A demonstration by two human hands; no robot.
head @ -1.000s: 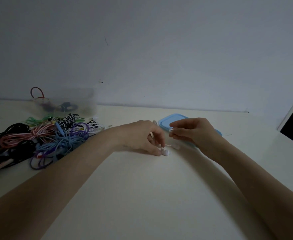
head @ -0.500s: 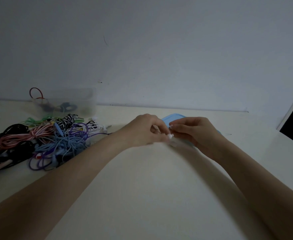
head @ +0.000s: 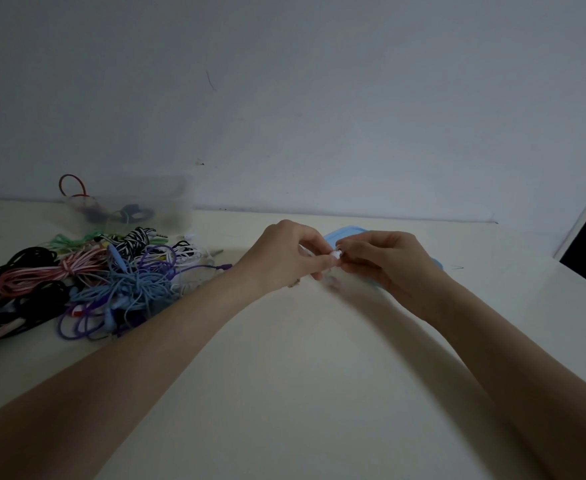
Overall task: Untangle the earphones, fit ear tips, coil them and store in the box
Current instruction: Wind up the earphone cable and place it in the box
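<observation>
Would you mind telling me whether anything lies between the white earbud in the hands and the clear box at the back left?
Yes. The tangled pile of earphones lies on the table left of the hands, in front of the clear box. The white earbud, pinched between left hand and right hand, would have to pass over it.

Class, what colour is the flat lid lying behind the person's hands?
Light blue lid, seen in the head view.

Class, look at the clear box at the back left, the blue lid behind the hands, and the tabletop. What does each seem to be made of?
Clear rectangular box: probably frosted, translucent plastic; coiled cords show blurred through its wall.
Light blue flat lid: likely smooth moulded plastic, with a rounded corner and raised rim.
Cream tabletop: smooth and matte, perhaps laminate or painted board; no grain shows, so uncertain.
</observation>
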